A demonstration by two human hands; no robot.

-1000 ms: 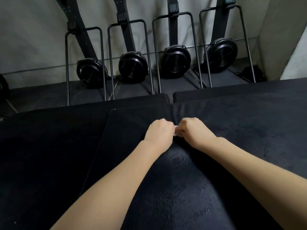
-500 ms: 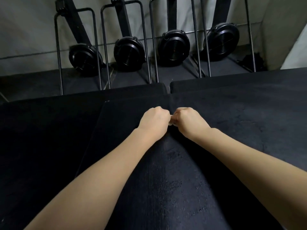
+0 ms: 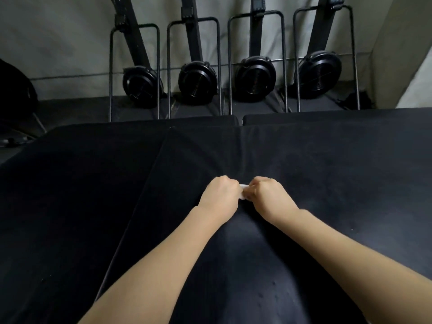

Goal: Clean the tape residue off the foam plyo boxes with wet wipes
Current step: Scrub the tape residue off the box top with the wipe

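I see left hand [image 3: 219, 197] and right hand [image 3: 268, 196] both pinching small white wipe [image 3: 243, 192] on foam box [image 3: 327, 174] top, likely bunching it for scrubbing.

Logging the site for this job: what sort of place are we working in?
Most likely a gym. Four black fan-flywheel rowing machines stand on end against the pale wall, and large black padded foam plyo boxes fill the foreground, where the left hand and right hand pinch a small white wipe.

Dim, soft-focus wide-angle view, edges bowed, dark surfaces swallowing detail.
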